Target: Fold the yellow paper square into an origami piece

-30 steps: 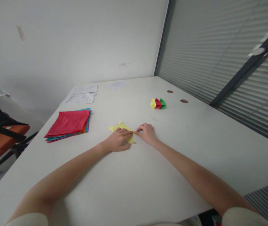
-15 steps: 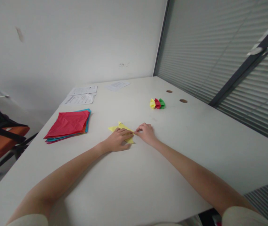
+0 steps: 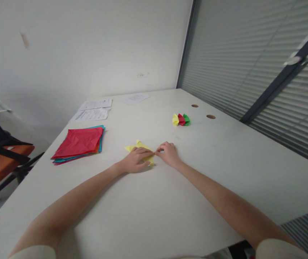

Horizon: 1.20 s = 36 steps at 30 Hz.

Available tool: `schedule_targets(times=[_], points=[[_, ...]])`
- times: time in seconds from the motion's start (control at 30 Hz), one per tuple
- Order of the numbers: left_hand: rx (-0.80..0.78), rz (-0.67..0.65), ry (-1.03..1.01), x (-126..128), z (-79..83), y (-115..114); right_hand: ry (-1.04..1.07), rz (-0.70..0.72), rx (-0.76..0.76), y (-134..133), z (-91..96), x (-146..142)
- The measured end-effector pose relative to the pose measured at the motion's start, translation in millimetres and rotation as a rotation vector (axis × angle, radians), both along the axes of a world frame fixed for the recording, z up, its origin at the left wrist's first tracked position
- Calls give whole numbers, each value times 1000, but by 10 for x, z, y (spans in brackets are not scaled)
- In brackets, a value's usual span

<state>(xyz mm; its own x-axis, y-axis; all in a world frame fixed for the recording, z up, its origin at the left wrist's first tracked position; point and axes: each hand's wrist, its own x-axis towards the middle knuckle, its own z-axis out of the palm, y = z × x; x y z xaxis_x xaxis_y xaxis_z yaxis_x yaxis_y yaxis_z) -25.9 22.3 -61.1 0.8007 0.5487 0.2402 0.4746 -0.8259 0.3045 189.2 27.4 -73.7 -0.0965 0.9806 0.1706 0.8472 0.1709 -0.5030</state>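
Note:
A folded sheet of yellow paper [image 3: 139, 144] with pointed corners lies on the white table in front of me. My left hand [image 3: 135, 160] rests over it with fingers stretched out and pressing it down, so much of its middle is hidden. At the paper's right-hand corner, the thumb and forefinger of my right hand [image 3: 168, 154] are pinched together on the tip. The fingertips of both hands almost meet there. The exact fold under my fingers is too small to make out.
Left of my hands lies a stack of coloured paper sheets [image 3: 78, 141], red on top. Farther back stand small folded paper pieces [image 3: 181, 119] in yellow, red and green. Printed sheets [image 3: 93, 113] lie at the back left. An orange chair [image 3: 4, 162] is beside the table [image 3: 148, 208].
My left thumb has drawn in closer to the other fingers over the yellow paper. The right hand keeps its pinch at the corner, nearly unmoved.

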Motion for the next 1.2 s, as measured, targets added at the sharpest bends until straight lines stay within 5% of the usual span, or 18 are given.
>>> schedule_targets(times=[0.3, 0.43, 0.57, 0.7, 1.2], points=[[125, -16, 129, 37, 108, -94, 40, 4, 51, 47, -46, 18], [137, -8, 116, 33, 101, -90, 137, 304, 124, 69, -21, 132], [137, -11, 112, 34, 102, -97, -69, 522, 198, 15, 54, 197], [131, -11, 114, 31, 88, -93, -223, 546, 224, -34, 97, 189], [114, -3, 100, 32, 63, -96, -277, 480, 214, -110, 117, 129]])
